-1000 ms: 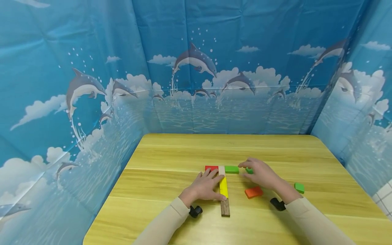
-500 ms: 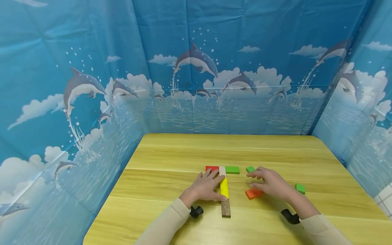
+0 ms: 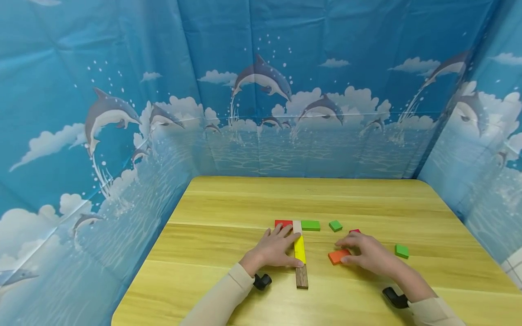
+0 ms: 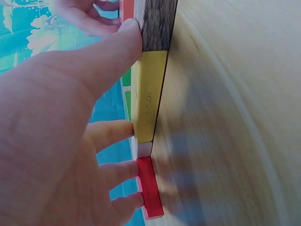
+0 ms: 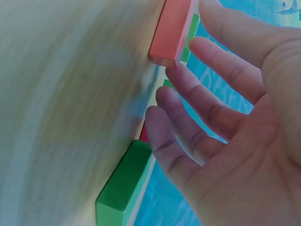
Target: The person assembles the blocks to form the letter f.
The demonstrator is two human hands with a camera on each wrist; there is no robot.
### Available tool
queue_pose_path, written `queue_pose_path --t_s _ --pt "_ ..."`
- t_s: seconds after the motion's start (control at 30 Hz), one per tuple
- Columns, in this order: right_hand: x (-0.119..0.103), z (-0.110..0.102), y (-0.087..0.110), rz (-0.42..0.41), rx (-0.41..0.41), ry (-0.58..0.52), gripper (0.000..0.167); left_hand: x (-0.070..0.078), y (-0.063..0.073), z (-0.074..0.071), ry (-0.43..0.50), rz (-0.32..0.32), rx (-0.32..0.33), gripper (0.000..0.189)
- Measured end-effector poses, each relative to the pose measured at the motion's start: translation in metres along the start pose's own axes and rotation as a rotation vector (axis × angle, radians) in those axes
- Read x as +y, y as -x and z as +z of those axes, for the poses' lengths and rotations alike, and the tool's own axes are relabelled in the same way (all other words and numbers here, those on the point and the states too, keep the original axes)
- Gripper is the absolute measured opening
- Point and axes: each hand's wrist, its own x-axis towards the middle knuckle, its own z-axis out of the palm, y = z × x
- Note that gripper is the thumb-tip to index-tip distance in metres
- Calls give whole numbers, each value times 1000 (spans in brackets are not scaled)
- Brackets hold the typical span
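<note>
Spread over a row of flat blocks, my left hand touches the red block with its fingers and the brown block with its thumb tip. Between these lie a yellow block and a pale block, end to end with the brown one. A green block sits against the pale block's right side, opposite the red. My right hand is at the orange block, its loosely bent fingertips right at the edges, without a grip on it.
A small green block lies beyond the orange one. Part of a second red block shows behind the right hand. Another green block lies to its right. A dolphin-print curtain surrounds the wooden table.
My right hand has drawn back from the small green block, toward the body and to the right, down to the orange block. The second red block has come into view. The left hand stays put.
</note>
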Motion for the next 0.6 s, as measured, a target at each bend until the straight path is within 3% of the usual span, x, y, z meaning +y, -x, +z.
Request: queue_pose_path --t_s 0.6 --pt "6 6 0 8 15 -4 28 1 0 1 -20 0 -1 89"
